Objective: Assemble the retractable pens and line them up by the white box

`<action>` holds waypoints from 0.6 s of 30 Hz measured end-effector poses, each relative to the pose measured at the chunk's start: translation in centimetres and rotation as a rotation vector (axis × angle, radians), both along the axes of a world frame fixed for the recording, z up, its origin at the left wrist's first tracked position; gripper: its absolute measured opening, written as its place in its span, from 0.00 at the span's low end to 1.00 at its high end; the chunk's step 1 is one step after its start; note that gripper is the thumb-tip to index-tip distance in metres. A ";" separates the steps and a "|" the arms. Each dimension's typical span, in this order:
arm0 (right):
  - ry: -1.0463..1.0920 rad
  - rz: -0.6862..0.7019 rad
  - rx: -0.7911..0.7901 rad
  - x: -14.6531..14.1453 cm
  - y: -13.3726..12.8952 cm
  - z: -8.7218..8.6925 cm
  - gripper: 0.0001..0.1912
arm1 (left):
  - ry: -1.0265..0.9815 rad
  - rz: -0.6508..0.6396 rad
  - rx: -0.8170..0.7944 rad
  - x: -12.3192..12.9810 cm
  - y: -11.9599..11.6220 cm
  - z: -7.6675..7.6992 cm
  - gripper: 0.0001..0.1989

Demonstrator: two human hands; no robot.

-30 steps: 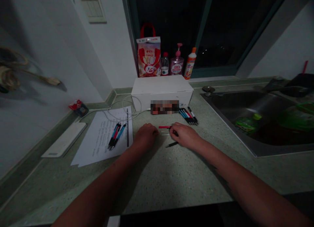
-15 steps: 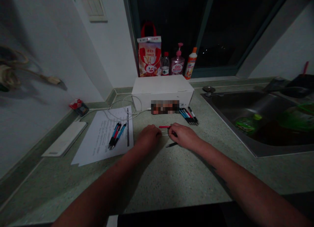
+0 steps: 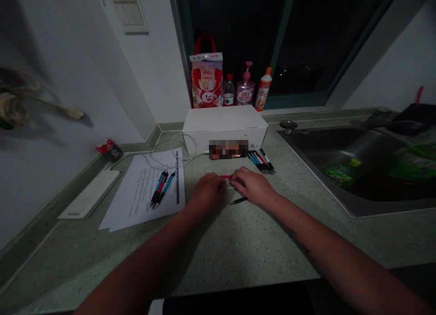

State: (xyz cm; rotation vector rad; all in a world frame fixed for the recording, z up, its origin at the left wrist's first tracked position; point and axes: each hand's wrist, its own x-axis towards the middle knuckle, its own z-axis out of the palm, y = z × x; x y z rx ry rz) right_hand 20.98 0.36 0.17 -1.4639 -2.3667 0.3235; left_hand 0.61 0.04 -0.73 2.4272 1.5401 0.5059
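My left hand [image 3: 208, 191] rests low over the counter with its fingers curled; what they close on is hidden. Facing it, my right hand [image 3: 254, 185] has thumb and forefinger bent close together around something too small to make out. A thin pale rod [image 3: 230, 187], perhaps a pen refill, shows in the narrow gap between the hands. Just beyond the fingertips lies a red pen barrel [image 3: 225, 176], partly covered by my right fingers. A black pen part [image 3: 238, 200] with a pointed tip lies on the counter below my right hand.
Several pens [image 3: 261, 161] lie at right before a white box [image 3: 225, 124]. More pens [image 3: 162, 188] lie on printed sheets [image 3: 136, 192]. A white cable [image 3: 195, 158] leads to a blurred-out object [image 3: 228, 149]. The sink [image 3: 320, 178] is at right; bottles [image 3: 245, 90] stand behind.
My right hand has moved slightly left, closer to my left hand, and its fingers now cover part of the red barrel. My left hand has barely moved.
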 end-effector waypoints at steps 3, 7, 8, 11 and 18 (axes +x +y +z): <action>-0.017 -0.079 0.056 0.1 0.4 0.1 0.13 | 0.011 0.033 0.003 0.2 0.5 0.0 0.11; -0.135 -0.114 0.024 -0.1 0.7 0.3 0.13 | 0.044 0.050 -0.025 0.3 1.0 0.0 0.09; -0.152 -0.115 0.013 -0.1 0.7 0.4 0.12 | 0.044 0.053 -0.024 0.3 1.1 0.0 0.09; -0.168 -0.122 0.001 0.0 0.6 0.6 0.12 | 0.043 0.076 -0.013 -0.3 1.3 0.2 0.09; -0.127 -0.096 0.018 0.4 0.6 0.2 0.10 | -0.004 0.166 -0.014 -1.1 1.6 0.3 0.07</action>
